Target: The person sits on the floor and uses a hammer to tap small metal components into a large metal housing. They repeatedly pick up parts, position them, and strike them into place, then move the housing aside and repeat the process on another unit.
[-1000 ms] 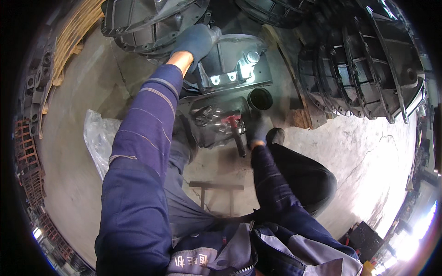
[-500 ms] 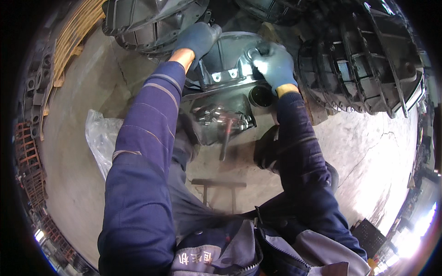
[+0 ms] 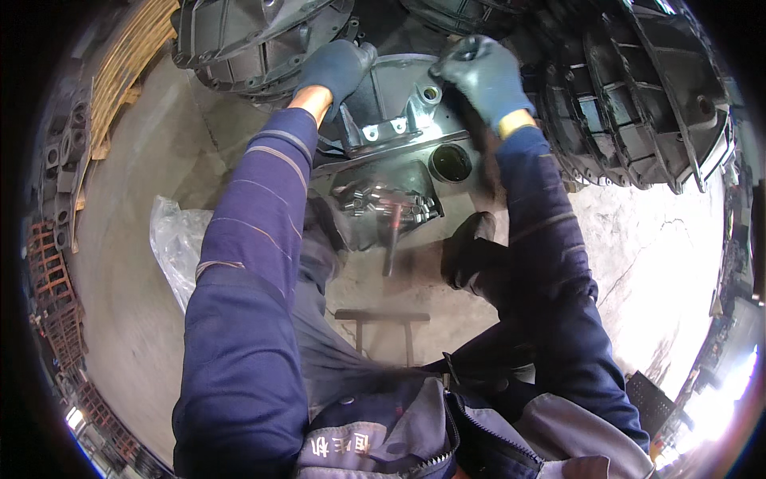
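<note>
So the person's crouched over a big cast-metal gearbox housing (image 3: 399, 136) lying on the concrete floor (image 3: 128, 263), both hands in dark knit gloves. Left hand (image 3: 335, 68) is flat on the housing's far upper-left edge, fingers curled over the rim, looks to me like it's there to steady the thing. Right hand (image 3: 483, 76) is up at the housing's upper-right corner, fist closed around something small and dark; can't tell what, the glove hides it.

The housing itself is grey, rough-cast, with a machined bright bracket on top and a round bore (image 3: 451, 162) just right of centre. Just below that there's an open window showing shiny gears (image 3: 383, 203), and a hammer (image 3: 392, 239) lies propped at the housing's near edge, nobody touching it.

Beyond and to the right of the housing, more ribbed dark castings (image 3: 638, 96) are stacked on edge. Left of it, crumpled clear plastic sheet (image 3: 171, 239). Near side, a low metal stool (image 3: 383, 319).
</note>
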### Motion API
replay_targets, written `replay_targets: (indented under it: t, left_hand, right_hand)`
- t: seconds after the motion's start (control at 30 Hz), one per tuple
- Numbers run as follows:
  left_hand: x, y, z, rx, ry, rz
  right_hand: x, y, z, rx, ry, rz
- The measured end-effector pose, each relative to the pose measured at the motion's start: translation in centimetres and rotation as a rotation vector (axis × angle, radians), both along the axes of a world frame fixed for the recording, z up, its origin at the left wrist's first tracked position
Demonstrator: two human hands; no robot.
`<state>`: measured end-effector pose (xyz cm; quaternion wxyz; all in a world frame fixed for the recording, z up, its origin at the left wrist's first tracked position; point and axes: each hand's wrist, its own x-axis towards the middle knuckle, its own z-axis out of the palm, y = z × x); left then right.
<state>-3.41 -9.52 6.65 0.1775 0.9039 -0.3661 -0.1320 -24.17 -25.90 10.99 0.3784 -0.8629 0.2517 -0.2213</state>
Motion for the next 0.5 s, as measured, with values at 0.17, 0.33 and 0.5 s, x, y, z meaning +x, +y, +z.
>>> replay_targets:
  t: [0.17, 0.33, 0.5]
  left_hand:
    - [0.4, -0.1, -0.4, 0.033, -0.053, -0.054]
    - [0.1, 0.1, -0.2, 0.01, -0.048, -0.053]
    - [-0.6, 0.3, 0.6, -0.014, -0.086, -0.076]
  right_hand:
    - [-7.2, 0.2, -6.9, 0.386, 0.055, -0.108]
    - [-12.7, 7.4, -21.3, 0.441, 0.533, -0.274]
    - [-13.7, 11.3, -25.0, 0.448, 0.365, -0.168]
